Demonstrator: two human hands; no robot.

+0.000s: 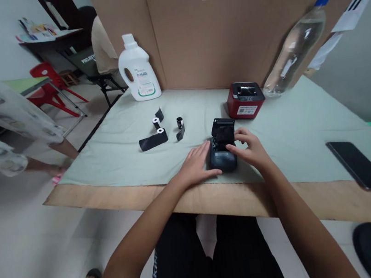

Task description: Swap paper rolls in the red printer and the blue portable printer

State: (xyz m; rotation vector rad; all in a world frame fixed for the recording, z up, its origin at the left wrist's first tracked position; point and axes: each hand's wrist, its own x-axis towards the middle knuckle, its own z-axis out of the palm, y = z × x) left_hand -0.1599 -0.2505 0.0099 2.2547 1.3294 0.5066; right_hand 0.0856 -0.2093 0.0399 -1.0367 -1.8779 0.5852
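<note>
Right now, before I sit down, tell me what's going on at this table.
Someone has both hands at a small black device with its lid raised. The left hand lies at its left side; the right hand's thumb and fingers are at its right edge. Three small rolls lie off to the left, and a red box stands behind.

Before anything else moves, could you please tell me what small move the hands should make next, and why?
I would perhaps tilt the black device slightly toward the camera: its lid stands raised, the left hand and right hand flank it, and it looks too dark inside to make out.
</note>
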